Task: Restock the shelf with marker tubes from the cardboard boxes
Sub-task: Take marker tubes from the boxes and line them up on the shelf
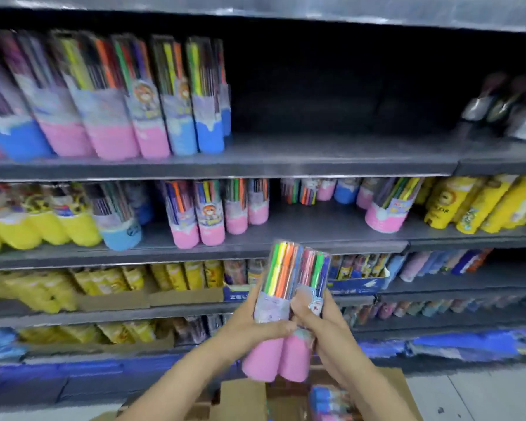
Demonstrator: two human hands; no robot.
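The two marker tubes (286, 302) held together are made of clear, glossy plastic above, with a printed paper band and matt pink bases. The cardboard box (389, 390) below is plain brown, matt card. The shelf boards (331, 156) appear to be grey painted metal with a dull sheen. The yellow tubes (456, 205) at the right look glossy and printed. The floor (483, 396) is seen as smooth pale tile.

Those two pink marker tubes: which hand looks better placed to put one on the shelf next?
Probably the right hand. It grips the right pink tube, nearer the bare stretch of the second shelf. The left hand holds the other tube.
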